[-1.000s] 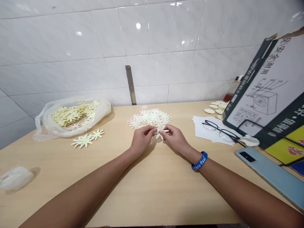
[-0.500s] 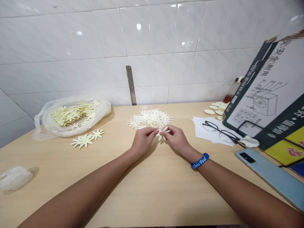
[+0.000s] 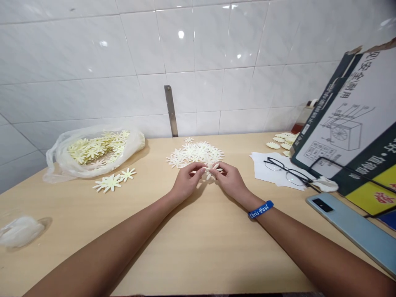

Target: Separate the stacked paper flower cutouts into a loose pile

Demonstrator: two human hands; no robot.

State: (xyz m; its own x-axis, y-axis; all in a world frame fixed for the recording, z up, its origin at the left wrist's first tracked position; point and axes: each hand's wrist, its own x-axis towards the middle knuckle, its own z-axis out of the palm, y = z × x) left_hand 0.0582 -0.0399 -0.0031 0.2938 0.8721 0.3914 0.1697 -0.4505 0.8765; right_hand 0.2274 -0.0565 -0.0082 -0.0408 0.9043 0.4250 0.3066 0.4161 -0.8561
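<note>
My left hand [image 3: 185, 182] and my right hand [image 3: 229, 180] meet over the middle of the wooden table [image 3: 198, 247]. Both pinch one small cream paper flower [image 3: 210, 171] between thumb and fingertips, just above the tabletop. Right behind it lies a flat heap of the same white flowers [image 3: 195, 153]. A blue wristband [image 3: 260, 209] sits on my right wrist.
A clear plastic bag [image 3: 93, 150] full of yellowish flowers lies at the left, with a few loose flowers [image 3: 113, 182] in front. Glasses [image 3: 286, 171] on white paper, a grey phone [image 3: 352, 225] and a printed carton [image 3: 349, 123] stand at the right. A crumpled plastic wad [image 3: 20, 231] is far left.
The two hands have drawn slightly closer together and turned the flower between the fingers. Nothing else on the table has moved.
</note>
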